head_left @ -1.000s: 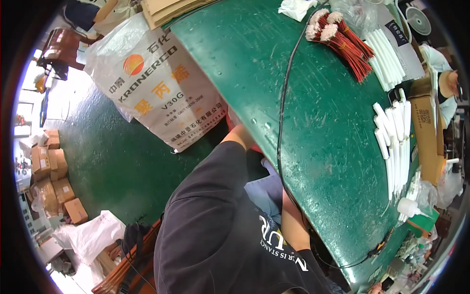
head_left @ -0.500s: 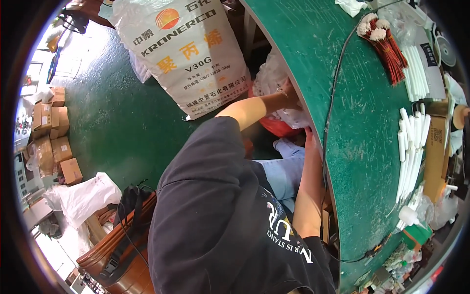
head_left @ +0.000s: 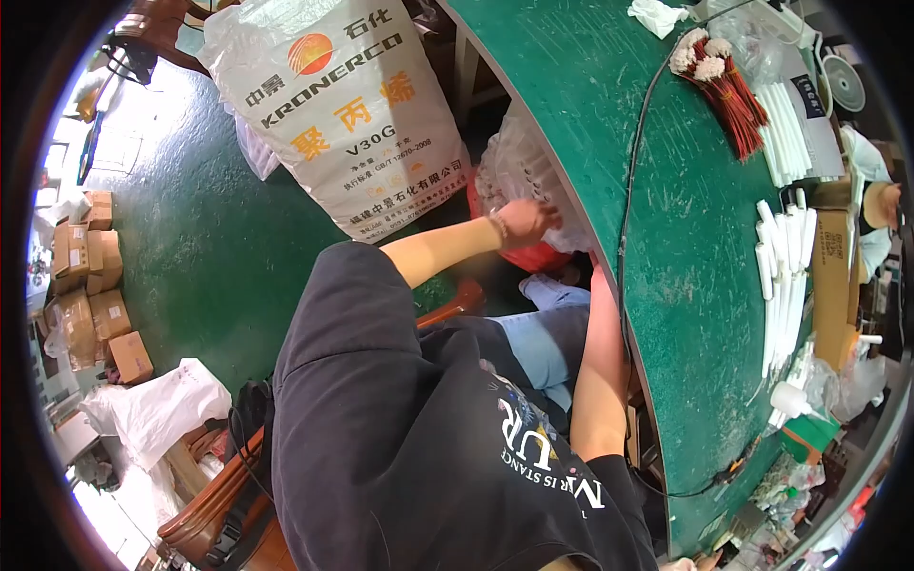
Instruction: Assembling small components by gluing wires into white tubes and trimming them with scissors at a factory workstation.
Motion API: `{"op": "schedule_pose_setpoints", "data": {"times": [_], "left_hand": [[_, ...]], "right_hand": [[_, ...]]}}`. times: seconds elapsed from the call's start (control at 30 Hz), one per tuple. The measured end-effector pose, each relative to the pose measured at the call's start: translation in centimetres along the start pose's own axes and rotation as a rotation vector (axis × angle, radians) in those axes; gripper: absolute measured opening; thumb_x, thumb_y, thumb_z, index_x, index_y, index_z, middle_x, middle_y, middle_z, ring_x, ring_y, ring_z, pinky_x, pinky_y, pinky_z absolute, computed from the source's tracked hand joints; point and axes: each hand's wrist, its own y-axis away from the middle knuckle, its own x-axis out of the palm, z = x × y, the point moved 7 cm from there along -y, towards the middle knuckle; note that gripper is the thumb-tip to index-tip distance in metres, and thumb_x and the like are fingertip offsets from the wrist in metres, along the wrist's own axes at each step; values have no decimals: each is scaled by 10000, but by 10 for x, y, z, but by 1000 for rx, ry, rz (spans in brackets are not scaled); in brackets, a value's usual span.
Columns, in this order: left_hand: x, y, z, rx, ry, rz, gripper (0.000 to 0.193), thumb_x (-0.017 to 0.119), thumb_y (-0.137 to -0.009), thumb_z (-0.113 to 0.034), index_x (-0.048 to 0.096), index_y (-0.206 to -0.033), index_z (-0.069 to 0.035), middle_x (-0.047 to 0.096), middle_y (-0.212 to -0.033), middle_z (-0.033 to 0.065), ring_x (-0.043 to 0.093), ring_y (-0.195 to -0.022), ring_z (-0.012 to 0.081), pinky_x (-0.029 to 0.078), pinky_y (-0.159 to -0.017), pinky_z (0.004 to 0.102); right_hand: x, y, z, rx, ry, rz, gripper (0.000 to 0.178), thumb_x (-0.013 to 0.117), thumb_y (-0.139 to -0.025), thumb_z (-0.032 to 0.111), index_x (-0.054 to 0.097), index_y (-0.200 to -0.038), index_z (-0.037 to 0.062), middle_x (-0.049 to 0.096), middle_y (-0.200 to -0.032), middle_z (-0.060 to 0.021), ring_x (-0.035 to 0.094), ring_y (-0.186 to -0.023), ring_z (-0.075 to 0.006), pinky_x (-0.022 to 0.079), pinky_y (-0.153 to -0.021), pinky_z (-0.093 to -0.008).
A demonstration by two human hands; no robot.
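Note:
My left hand [head_left: 526, 223] is over a clear plastic bag [head_left: 514, 157] of white pieces, beside the table's edge. Its fingers look loosely spread, slightly smeared, with nothing visible in them. Around the bag's lower part shows a red container or bag [head_left: 535, 257]; which one I cannot tell. My right forearm [head_left: 600, 357] runs up along the table's edge, and my right hand [head_left: 598, 276] is mostly hidden at the rim, its fingers out of sight.
The green tabletop [head_left: 705, 314] curves along my right, bearing a black cable [head_left: 625, 209], red wire bundles [head_left: 733, 109] and white tubes [head_left: 785, 276]. A large white printed sack [head_left: 352, 124] stands ahead. Cardboard boxes [head_left: 90, 247] and a brown chair [head_left: 205, 504] are at left.
My left hand has drawn back from deeper in the plastic bag, moving left and nearer to me. My right hand has slipped further out of sight at the table's edge. The view has shifted slightly.

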Motion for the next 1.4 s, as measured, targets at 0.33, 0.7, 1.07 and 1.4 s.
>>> {"op": "schedule_pose_setpoints", "data": {"times": [0.33,0.7,1.07,1.4], "left_hand": [[-40,6,-3,-196,78,-164,65,540,-666,-91,597,-685,-68,610,-814,83,596,-798,257,496,-662,339],[99,7,48,135,-227,298,344,454,-825,-207,577,-1110,-59,564,-1158,140,518,-1070,320,354,-953,496],[38,38,44,18,-291,508,380,404,-849,-167,517,-1181,-20,487,-1251,181,428,-1186,332,313,-1009,436],[-102,1,-96,14,-56,1048,303,488,-861,-299,631,-1015,-81,623,-1022,129,582,-956,297,459,-810,369]], "right_hand": [[2,10,-1,-81,173,179,451,544,-845,369,486,-1246,171,505,-1242,-41,456,-1137,-244,388,-928,-420],[6,61,15,-147,315,-10,446,545,-847,361,492,-1241,159,504,-1243,-48,456,-1139,-242,383,-939,-405],[37,151,78,499,-812,234,393,527,-872,276,507,-1214,84,521,-1212,-93,480,-1124,-233,366,-965,-357],[-170,221,242,-425,123,9,178,572,-855,107,608,-1001,10,642,-915,-80,609,-840,-157,475,-756,-261]]}}
